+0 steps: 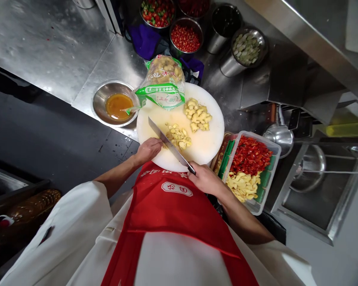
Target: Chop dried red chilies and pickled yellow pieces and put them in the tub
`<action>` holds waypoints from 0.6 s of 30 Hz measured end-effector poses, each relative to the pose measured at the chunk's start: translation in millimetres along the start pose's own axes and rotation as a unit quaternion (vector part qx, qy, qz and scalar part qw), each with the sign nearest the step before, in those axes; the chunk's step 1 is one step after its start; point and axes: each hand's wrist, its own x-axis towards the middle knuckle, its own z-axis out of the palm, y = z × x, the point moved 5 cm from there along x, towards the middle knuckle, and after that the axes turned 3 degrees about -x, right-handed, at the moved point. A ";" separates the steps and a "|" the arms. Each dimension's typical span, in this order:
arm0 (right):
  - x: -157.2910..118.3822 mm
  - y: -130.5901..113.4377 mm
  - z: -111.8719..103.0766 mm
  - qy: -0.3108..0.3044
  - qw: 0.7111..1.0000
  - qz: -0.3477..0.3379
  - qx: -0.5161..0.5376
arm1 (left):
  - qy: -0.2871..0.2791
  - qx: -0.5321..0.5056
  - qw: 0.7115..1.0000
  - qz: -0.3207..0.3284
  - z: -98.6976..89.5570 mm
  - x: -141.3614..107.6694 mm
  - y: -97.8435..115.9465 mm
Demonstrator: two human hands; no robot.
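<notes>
My right hand is wrapped round the black handle of a knife, whose blade lies diagonally over the round white cutting board. At the board's left edge, my left hand has its fingers pressed together close to the blade; whatever they hold is hidden. Sliced yellow ginger is heaped just right of the blade. Farther back on the board sit whole ginger pieces. A clear and green plastic bag with more ginger inside rests on the board's back edge.
Left of the board is a metal bowl with orange liquid. At the right stands a plastic tub of chopped red peppers and yellow slices. Metal pots, including one of red peppers, line the back. A metal sink is far right.
</notes>
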 end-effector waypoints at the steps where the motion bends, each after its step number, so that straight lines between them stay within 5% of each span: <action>1: 1.8 0.6 2.8 0.000 1.000 0.006 -0.004 | 0.002 -0.001 1.000 0.000 0.5 -0.5 -0.3; 6: 23.8 -1.0 14.0 0.043 0.999 -0.007 0.024 | 0.011 0.007 1.000 0.018 0.0 -4.1 -0.1; 10: 7.8 6.6 1.1 0.094 0.991 -0.014 0.098 | 0.002 -0.015 1.000 0.003 -4.1 10.2 2.8; 14: -30.3 25.3 -17.1 0.168 0.974 0.055 0.141 | 0.007 0.001 1.000 -0.018 -6.1 60.2 12.4; 18: -55.4 43.4 -22.2 0.218 0.947 0.127 0.198 | -0.115 0.053 0.991 -0.033 20.2 120.5 24.1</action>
